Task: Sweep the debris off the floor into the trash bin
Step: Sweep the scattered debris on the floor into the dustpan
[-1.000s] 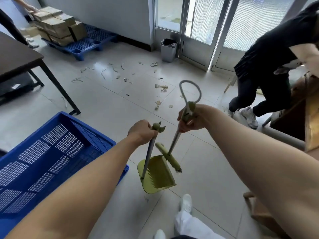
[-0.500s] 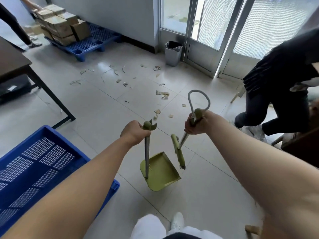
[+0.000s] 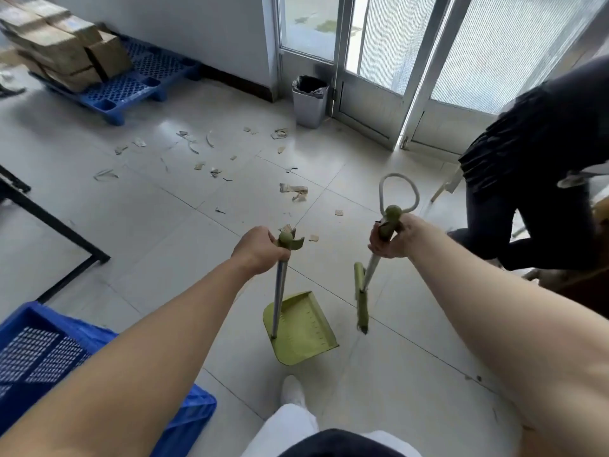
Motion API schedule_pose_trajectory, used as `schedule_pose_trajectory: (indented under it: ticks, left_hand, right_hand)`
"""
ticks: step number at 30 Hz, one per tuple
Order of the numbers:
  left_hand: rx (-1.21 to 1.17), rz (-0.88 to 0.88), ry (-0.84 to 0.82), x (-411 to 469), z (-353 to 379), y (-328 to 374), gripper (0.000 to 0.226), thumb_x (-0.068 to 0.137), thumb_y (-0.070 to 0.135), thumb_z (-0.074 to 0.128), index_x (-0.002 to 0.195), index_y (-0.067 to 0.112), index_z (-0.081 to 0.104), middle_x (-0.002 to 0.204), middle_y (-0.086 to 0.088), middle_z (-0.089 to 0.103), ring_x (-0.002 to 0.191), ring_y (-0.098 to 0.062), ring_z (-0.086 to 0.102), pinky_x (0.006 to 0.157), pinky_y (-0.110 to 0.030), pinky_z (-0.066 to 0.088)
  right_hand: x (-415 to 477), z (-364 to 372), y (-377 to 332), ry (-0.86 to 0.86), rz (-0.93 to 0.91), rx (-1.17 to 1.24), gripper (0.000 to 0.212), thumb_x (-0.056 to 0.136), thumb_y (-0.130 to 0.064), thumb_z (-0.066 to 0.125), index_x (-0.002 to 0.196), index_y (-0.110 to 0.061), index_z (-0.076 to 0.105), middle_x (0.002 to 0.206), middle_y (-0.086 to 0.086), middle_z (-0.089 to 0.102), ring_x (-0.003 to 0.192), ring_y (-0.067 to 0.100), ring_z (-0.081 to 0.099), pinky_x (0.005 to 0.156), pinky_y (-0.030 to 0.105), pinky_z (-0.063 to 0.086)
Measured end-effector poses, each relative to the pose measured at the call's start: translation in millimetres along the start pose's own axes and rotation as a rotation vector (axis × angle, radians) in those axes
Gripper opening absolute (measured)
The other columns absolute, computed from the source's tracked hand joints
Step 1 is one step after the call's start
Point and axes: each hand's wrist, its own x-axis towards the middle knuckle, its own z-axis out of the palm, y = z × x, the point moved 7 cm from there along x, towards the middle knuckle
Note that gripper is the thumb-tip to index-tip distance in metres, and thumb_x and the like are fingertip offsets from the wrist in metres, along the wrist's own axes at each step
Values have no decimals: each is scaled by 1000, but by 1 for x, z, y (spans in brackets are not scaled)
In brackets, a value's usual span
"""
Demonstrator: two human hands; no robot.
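Head view | left hand (image 3: 258, 250) clenched around the dustpan (image 3: 301, 329) handle, pan hanging low over the tiles | right hand (image 3: 389, 237) clenched around the broom (image 3: 361, 296) handle | debris (image 3: 293, 191) scattered on the floor ahead | trash bin (image 3: 309, 102) beside the glass door (image 3: 372, 61)

Both bare forearms reach forward and down from the lower corners of the view, elbows out of sight, converging toward the middle. The left hand (image 3: 260, 250) is curled in a closed fist around the top of a thin upright handle, knuckles up, thumb side toward the body. The right hand (image 3: 390, 239) sits slightly higher and well apart from the left, fingers wrapped tight around a second handle, wrist bent slightly inward.
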Motion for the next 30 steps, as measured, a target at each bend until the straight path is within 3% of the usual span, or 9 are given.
schedule_pose_trajectory:
  ticks: [3,7,12,15,21,26,30]
  left_hand:
    - [7,17,-19,37,-12,16,28,78,19,76,70,14,49,70,-1,49,67,-18,48,60,-29,37]
    - [20,24,-43,79,-21,26,25,76,20,76,74,12,53,70,-1,50,68,-20,49,61,-31,38]
    - [29,-2,-34,132,-29,37,27,77,23,76,76,12,52,74,-2,51,70,-21,50,65,-34,41]
    - [25,-28,-21,162,-35,47,29,76,23,77,75,13,50,75,-3,52,71,-21,51,65,-34,41]
    - [36,-76,33,222,-50,63,30,76,26,78,76,11,52,76,-4,53,71,-23,51,66,-35,43]
    - [9,-120,41,255,-58,61,28,77,24,78,79,11,52,79,-3,53,74,-23,50,67,-33,40]
    - [-1,-144,55,279,-70,55,29,79,23,76,74,15,48,74,1,50,71,-19,49,59,-30,35]
  right_hand:
    - [17,19,-25,4,-1,44,17,85,-7,57,76,2,46,136,8,47,30,21,46,27,19,41]
    - [39,37,-48,-11,5,144,16,88,-7,54,76,1,47,134,6,47,54,18,44,31,18,44]
    - [83,61,-84,9,17,153,9,88,-7,46,80,-2,48,89,13,49,55,18,45,29,19,42]
    - [109,78,-107,21,35,143,15,87,-7,46,73,-4,45,76,10,46,54,17,45,30,18,41]
    - [157,113,-152,22,62,70,16,85,-5,45,70,-5,43,72,9,44,52,18,43,29,18,40]
    - [188,138,-173,42,25,-87,17,88,-1,46,71,-1,46,104,18,46,54,16,42,29,16,41]
    - [219,156,-181,28,-30,-208,22,95,-1,40,74,-4,45,101,16,48,60,17,47,31,17,44]
